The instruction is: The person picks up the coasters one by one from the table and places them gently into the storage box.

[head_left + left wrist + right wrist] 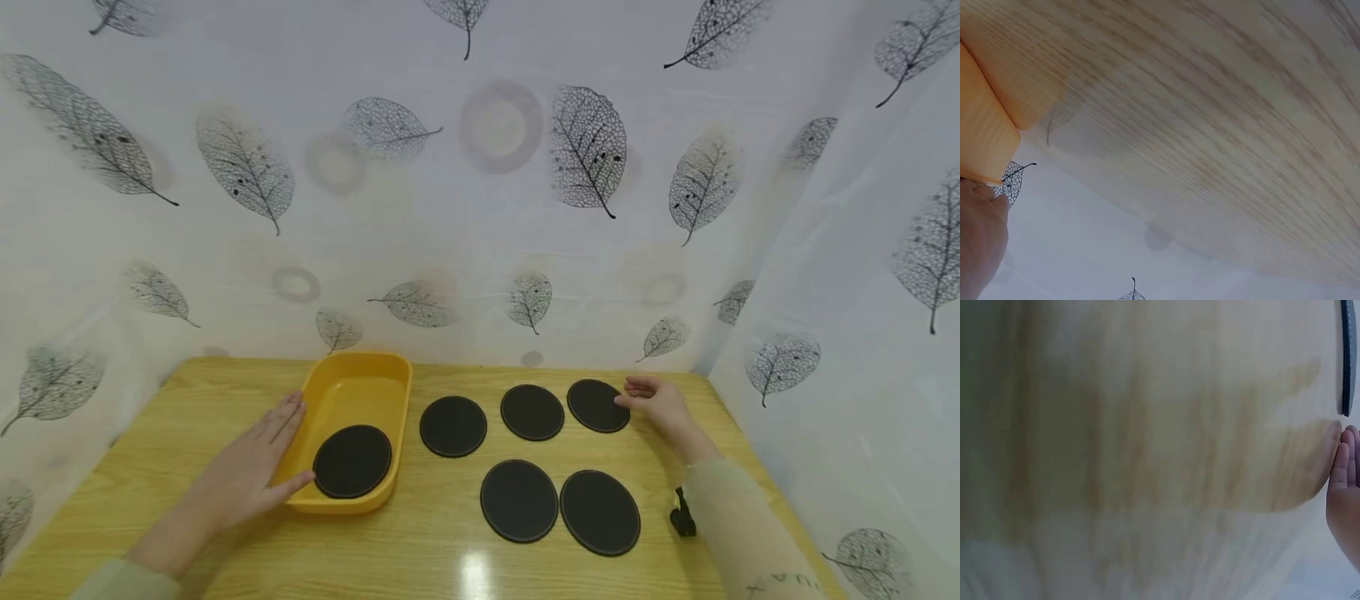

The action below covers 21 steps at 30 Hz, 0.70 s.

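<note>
My left hand [243, 467] lies along the left side of a yellow plastic tray [408, 392], fingers straight at its rim and thumb stretched over the near corner. Inside the tray is one black round coaster [352, 461], close to the thumb tip. In the left wrist view, part of the left hand [982, 240] shows beside the tray wall [985, 119]. My right hand [660, 408] is at the far right coaster [597, 405], its thumb at the coaster's right edge and its fingers extended. The right wrist view catches that coaster's dark edge [1347, 359] just above the fingertips.
More black coasters lie flat on the wooden table [435, 542]: two in the back row [453, 427] and two touching or nearly touching in front [519, 501]. A small black object [682, 515] sits by the right forearm. A leaf-patterned curtain [480, 208] hangs behind and beside the table.
</note>
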Motion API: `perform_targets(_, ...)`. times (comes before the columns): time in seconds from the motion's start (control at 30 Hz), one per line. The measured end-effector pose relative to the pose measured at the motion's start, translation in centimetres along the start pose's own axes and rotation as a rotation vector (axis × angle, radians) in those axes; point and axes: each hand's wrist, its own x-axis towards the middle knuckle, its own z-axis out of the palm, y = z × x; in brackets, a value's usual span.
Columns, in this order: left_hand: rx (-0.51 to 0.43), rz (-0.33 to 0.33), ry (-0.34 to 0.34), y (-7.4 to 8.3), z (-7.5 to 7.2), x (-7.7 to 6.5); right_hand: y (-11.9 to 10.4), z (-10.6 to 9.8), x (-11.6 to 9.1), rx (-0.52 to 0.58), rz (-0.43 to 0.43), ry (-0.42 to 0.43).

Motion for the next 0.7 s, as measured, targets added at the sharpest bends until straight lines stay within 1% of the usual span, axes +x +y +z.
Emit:
perform_targets(0.1,-0.002,0.003,0.010,0.0,-0.1,0.0,-0.2,0.3,0.1,-0.068,-0.061,-0.040)
perform_targets(0.2,-0.005,0.004,0.014,-0.1,-0.1,-0.1,-0.4,0.6,0.5,-0.127,-0.098,-0.061)
perform_targets(0.4,-0.007,0.013,0.026,-0.2,0.1,0.0,-0.7,1.0,1.1,-0.242,-0.142,-0.117)
perform_targets(0.53,-0.009,0.015,0.037,-0.2,0.1,-0.1,-0.8,1.1,1.3,-0.286,-0.184,-0.137)
perform_targets(0.7,-0.008,0.009,0.033,-0.1,0.1,0.0,-0.8,1.0,1.4,-0.291,-0.191,-0.151)
